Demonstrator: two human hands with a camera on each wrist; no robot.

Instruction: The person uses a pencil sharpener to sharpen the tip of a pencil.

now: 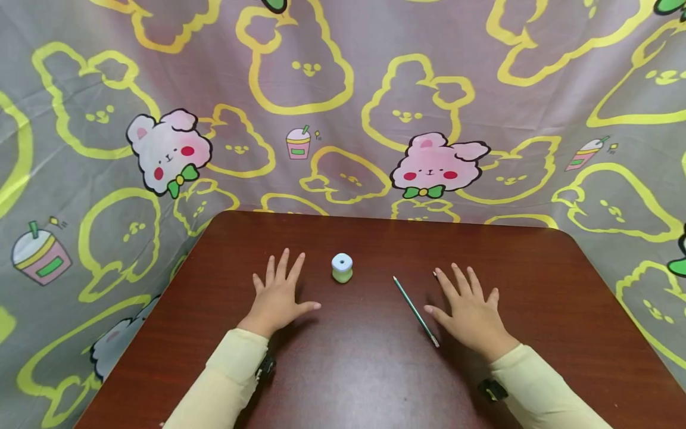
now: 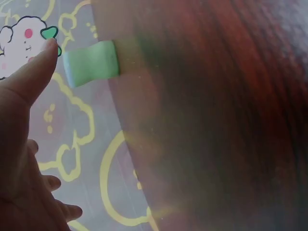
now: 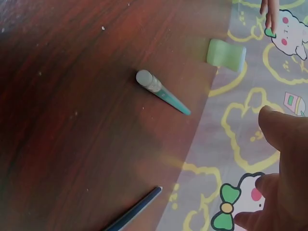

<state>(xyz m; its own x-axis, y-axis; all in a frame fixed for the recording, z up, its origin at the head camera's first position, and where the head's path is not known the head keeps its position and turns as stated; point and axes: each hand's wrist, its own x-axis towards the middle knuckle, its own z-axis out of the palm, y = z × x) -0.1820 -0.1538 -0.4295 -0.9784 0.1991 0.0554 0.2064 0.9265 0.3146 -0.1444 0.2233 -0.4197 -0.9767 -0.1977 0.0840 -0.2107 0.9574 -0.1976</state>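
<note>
Both hands are spread over the brown table with their fingers straight, and neither holds anything. My left hand (image 1: pixel 274 301) is left of a small pencil sharpener (image 1: pixel 342 274), green below and pale blue-white on top with a dark hole. In the left wrist view the sharpener (image 2: pixel 91 63) appears just past the thumb. A green pencil (image 1: pixel 415 311) with an eraser end lies slantwise between the hands, nearest my right hand (image 1: pixel 474 313) and apart from its thumb. The right wrist view also shows a dark blue pencil-like stick (image 3: pixel 137 209); in the head view the right hand hides most of it.
The table (image 1: pixel 348 381) has rounded far corners. A grey-pink curtain (image 1: pixel 354 53) with yellow outlines and cartoon rabbits hangs behind it and along both sides. Dark wrist cameras (image 1: pixel 492 390) sit under the pale sleeves (image 1: pixel 541 381).
</note>
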